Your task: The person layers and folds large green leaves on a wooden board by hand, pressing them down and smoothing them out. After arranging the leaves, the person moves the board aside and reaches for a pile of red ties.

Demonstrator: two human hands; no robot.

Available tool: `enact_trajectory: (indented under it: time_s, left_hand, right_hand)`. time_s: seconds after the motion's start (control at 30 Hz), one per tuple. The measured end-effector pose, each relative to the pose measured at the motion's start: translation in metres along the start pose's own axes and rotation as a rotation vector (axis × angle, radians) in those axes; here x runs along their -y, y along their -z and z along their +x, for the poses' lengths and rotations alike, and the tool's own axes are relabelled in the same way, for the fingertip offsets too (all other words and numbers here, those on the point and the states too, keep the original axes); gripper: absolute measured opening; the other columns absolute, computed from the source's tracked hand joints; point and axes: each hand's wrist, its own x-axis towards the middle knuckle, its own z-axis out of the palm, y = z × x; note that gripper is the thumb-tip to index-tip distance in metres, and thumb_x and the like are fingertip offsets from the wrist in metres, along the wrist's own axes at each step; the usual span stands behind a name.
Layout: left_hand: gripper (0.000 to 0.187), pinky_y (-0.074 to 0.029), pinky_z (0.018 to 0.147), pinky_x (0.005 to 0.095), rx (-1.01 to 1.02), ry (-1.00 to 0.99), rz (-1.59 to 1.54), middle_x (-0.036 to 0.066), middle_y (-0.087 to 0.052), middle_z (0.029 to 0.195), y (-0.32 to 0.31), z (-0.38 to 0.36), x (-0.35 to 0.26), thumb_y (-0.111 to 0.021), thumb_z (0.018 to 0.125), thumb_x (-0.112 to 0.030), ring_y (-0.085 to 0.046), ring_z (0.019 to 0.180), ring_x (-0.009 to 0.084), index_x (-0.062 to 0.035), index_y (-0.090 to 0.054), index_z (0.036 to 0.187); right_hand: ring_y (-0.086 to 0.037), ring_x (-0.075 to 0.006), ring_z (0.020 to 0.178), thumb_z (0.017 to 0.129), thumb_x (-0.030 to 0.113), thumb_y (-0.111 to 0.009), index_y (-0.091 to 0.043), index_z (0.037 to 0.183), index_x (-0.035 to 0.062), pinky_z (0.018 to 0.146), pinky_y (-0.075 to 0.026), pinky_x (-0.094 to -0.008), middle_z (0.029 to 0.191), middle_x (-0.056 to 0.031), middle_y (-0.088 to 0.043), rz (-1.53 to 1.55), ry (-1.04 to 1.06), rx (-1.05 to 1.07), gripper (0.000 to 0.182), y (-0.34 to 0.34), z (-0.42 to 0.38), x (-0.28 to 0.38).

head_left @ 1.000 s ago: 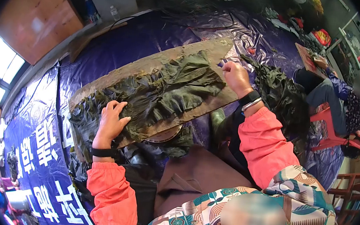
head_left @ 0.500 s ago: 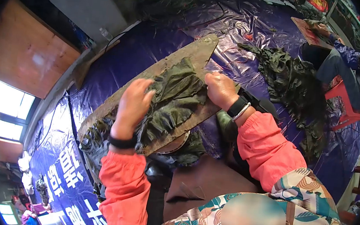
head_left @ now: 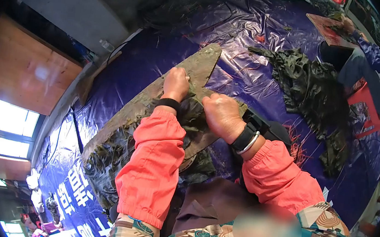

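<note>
A long worn board [head_left: 208, 58] lies at a slant in front of me, with dark green, wet-looking kelp [head_left: 192, 114] crumpled on it. My left hand [head_left: 176, 84] is closed low over the board, at the far edge of this kelp; its fingertips are partly hidden. Just to its right, my right hand [head_left: 222, 115] is curled into a fist against the kelp's right edge, by the board's side. More loose kelp [head_left: 109, 156] hangs over the near left end of the board, beside my left sleeve. What each hand pinches is mostly covered by the fingers.
A purple plastic sheet [head_left: 150, 54] covers the floor. Another kelp heap [head_left: 310, 98] lies to the right, with thin reddish strands [head_left: 299, 148] near it. Beyond, another person's arm [head_left: 370, 52] reaches to a board [head_left: 331, 29], near a red stool [head_left: 365, 107].
My left hand has swung forward and right from above the kelp, closing as it came down on the board. My right hand has shifted slightly left and nearer to me, still closed.
</note>
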Motion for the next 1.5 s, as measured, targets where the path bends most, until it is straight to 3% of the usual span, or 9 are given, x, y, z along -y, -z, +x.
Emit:
enact_trajectory:
  time_s: [0.4,0.5,0.57,0.77,0.87,1.0,1.13,1.3,1.5]
  left_hand:
    - [0.019,-0.052,0.085,0.0467,-0.127,0.153,-0.079,0.017,-0.061,0.108,0.015,0.008,0.006,-0.068,0.088,-0.022,-0.063,0.101,0.0375,-0.0075,-0.065,0.1]
    - [0.021,-0.051,0.086,0.0435,-0.312,0.013,-0.115,0.017,-0.061,0.107,0.035,-0.007,0.03,-0.068,0.087,-0.021,-0.063,0.098,0.035,-0.0084,-0.067,0.104]
    - [0.024,-0.051,0.088,0.0431,-0.14,0.026,-0.147,0.019,-0.064,0.106,0.065,-0.027,0.036,-0.068,0.087,-0.02,-0.063,0.101,0.0365,-0.0079,-0.068,0.107]
    - [0.03,-0.049,0.096,0.0397,0.296,-0.115,-0.079,0.019,-0.067,0.111,0.067,-0.11,0.051,-0.064,0.087,-0.012,-0.063,0.107,0.0348,-0.0012,-0.065,0.115]
    - [0.03,-0.048,0.096,0.0403,-0.086,-0.08,-0.096,0.019,-0.066,0.112,0.062,-0.146,0.074,-0.065,0.085,-0.012,-0.062,0.108,0.035,-0.0017,-0.066,0.113]
    - [0.025,-0.05,0.094,0.0437,-0.089,-0.05,-0.055,0.017,-0.066,0.113,0.071,-0.19,0.068,-0.065,0.082,-0.008,-0.062,0.102,0.0386,-0.0057,-0.068,0.106]
    - [0.05,-0.046,0.101,0.0452,-0.136,-0.12,-0.003,0.016,-0.053,0.135,0.045,-0.217,0.079,-0.065,0.08,-0.006,-0.051,0.121,0.036,-0.0092,-0.056,0.13]
    - [0.041,-0.041,0.106,0.0452,-0.369,0.021,-0.049,0.021,-0.055,0.131,0.078,-0.252,0.083,-0.064,0.083,-0.009,-0.051,0.123,0.0387,-0.0055,-0.058,0.124]
    - [0.033,-0.047,0.099,0.0375,-0.486,0.716,-0.269,0.019,-0.067,0.114,0.137,-0.321,0.221,-0.062,0.087,-0.014,-0.063,0.108,0.0313,-0.0026,-0.065,0.118]
  right_hand:
    - [-0.067,-0.0336,0.078,0.075,0.009,-0.061,-0.064,0.078,0.0058,0.068,-0.055,-0.0439,0.079,-0.0146,-0.066,-0.116,-0.076,0.256,0.006,0.01,0.003,-0.009]
    - [-0.065,-0.0315,0.085,0.076,0.007,-0.061,-0.065,0.085,0.0067,0.072,-0.055,-0.0414,0.089,-0.0133,-0.065,-0.007,-0.073,-0.069,0.01,0.014,0.013,-0.024]
    - [-0.062,-0.032,0.087,0.076,0.006,-0.061,-0.063,0.084,0.0077,0.074,-0.053,-0.0416,0.089,-0.0123,-0.062,0.051,-0.012,-0.166,0.009,0.01,0.013,-0.02]
    - [-0.059,-0.0337,0.095,0.073,0.004,-0.06,-0.068,0.089,0.0094,0.08,-0.051,-0.0414,0.092,-0.0101,-0.061,0.103,0.213,0.219,0.019,-0.016,0.001,-0.008]
    - [-0.059,-0.0348,0.102,0.081,0.011,-0.057,-0.069,0.091,0.0063,0.085,-0.051,-0.0431,0.101,-0.0138,-0.064,-0.023,0.073,0.196,0.017,-0.028,0.011,-0.013]
    - [-0.058,-0.0358,0.101,0.082,0.011,-0.056,-0.068,0.092,0.0089,0.085,-0.049,-0.0469,0.098,-0.0133,-0.062,0.137,0.109,-0.07,0.016,-0.027,0.014,0.004]
    - [-0.059,-0.0361,0.1,0.079,0.012,-0.059,-0.067,0.091,0.0098,0.082,-0.05,-0.0466,0.097,-0.0141,-0.062,0.033,0.16,0.091,0.015,-0.05,0.02,0.006]
    - [-0.063,-0.0437,0.096,0.086,0.015,-0.059,-0.067,0.089,0.004,0.084,-0.051,-0.0502,0.1,-0.023,-0.067,0.06,-0.063,0.045,0.014,-0.044,0.054,-0.007]
    - [-0.065,-0.0403,0.103,0.081,0.039,-0.073,-0.072,0.097,0.0014,0.09,-0.051,-0.0467,0.106,-0.0231,-0.069,0.059,-0.256,0.319,0.041,-0.04,0.08,-0.01]
